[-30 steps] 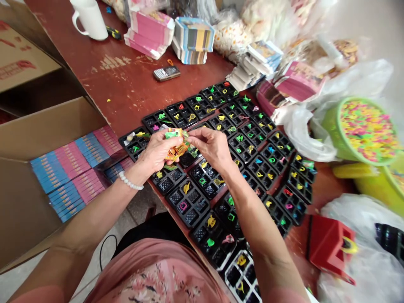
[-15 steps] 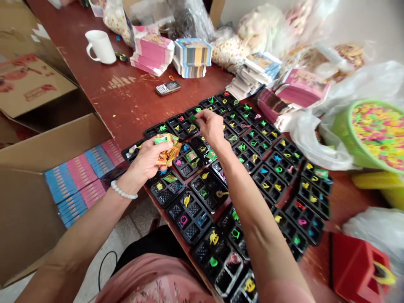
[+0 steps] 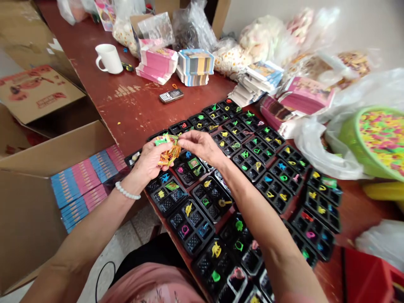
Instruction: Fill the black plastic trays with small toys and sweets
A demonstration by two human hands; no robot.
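My left hand (image 3: pixel 150 159) is closed around a bunch of small orange, yellow and green packets (image 3: pixel 168 150) above the left edge of the tray rows. The fingertips of my right hand (image 3: pixel 200 145) are pinched together at the right side of this bunch, touching the packets. Beneath and beyond both hands lie many black compartment trays (image 3: pixel 192 221) holding small plastic toys in yellow, green, pink and blue. A green packet (image 3: pixel 193 163) rests in one tray just below my right hand.
An open carton (image 3: pixel 28 210) with rows of blue and pink boxes (image 3: pixel 83 176) stands at the left. Behind are a white mug (image 3: pixel 109 59), a phone (image 3: pixel 171 96), stacked cards (image 3: pixel 195 67) and plastic bags. At the right are a green basket (image 3: pixel 353 139) and a red container (image 3: pixel 366 273).
My right hand has come back from the far trays to the packets in my left hand. My left hand still holds the bunch. The camera view has shifted slightly.
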